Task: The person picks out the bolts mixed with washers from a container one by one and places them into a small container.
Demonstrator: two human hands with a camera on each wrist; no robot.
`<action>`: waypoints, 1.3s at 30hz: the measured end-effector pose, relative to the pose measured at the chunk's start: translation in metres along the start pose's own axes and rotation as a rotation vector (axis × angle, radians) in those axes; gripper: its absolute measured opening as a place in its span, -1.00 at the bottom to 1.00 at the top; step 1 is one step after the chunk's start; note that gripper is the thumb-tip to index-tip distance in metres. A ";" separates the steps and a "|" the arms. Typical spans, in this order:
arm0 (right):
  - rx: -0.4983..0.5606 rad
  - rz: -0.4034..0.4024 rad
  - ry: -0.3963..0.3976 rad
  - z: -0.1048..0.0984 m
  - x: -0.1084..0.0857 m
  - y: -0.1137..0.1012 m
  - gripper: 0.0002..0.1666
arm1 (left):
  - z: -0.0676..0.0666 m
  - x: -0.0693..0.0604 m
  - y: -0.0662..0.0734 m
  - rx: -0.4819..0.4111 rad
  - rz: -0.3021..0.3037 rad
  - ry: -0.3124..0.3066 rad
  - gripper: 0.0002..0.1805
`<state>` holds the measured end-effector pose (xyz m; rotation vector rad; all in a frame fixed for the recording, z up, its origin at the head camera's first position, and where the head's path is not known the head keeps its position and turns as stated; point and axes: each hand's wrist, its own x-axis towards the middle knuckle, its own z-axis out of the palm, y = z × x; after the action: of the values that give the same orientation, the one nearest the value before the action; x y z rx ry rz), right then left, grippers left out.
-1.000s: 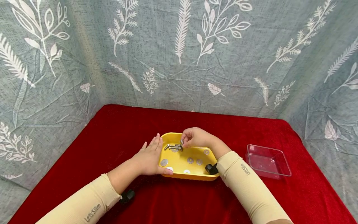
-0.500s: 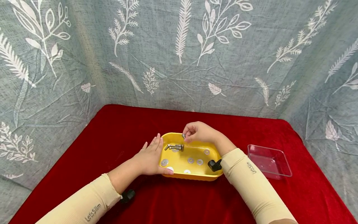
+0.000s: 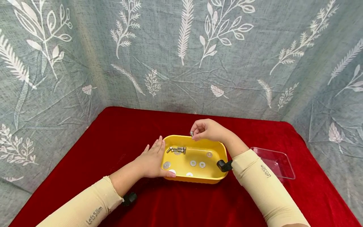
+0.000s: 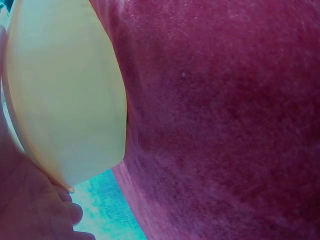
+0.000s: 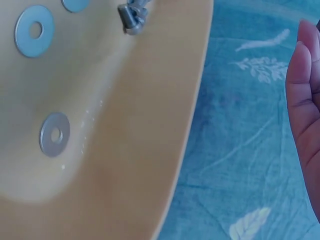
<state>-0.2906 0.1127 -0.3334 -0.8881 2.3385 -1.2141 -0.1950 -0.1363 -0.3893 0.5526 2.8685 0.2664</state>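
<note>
My left hand (image 3: 151, 160) lies with straight fingers along the left end of a yellow tray (image 3: 195, 179), its thumb on the near rim. Above the tray's far rim, my right hand (image 3: 211, 130) pinches a small metal bolt (image 3: 192, 134) between thumb and fingers. Several bolts (image 3: 178, 149) lie together at the far left inside the tray, with flat washers (image 3: 193, 163) spread over its floor. The right wrist view shows a washer (image 5: 55, 134), bolts (image 5: 131, 19) and part of my right hand (image 5: 306, 105). In the left wrist view my left hand (image 4: 37, 205) is beside the tray wall (image 4: 70, 100).
A clear plastic box (image 3: 279, 164) stands on the red cloth (image 3: 136, 126) to the right, partly behind my right forearm. Patterned grey-green curtains (image 3: 164, 56) hang behind and at both sides. Black wrist devices (image 3: 129, 199) sit on both forearms.
My right hand has lifted away from the bolts in the tray, moving right and toward the far rim with the pinched bolt. The left hand and tray have stayed in place.
</note>
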 end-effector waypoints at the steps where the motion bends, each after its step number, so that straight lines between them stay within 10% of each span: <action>1: 0.001 0.001 0.006 -0.001 -0.002 0.000 -0.83 | 0.000 0.000 0.000 -0.001 0.000 0.001 0.42; 39: -0.077 0.038 0.225 -0.096 -0.123 0.034 -0.77 | 0.003 0.001 -0.002 -0.012 -0.009 0.002 0.42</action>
<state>-0.2669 0.2677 -0.3032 -0.7626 2.5818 -1.2739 -0.1962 -0.1372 -0.3925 0.5381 2.8690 0.2824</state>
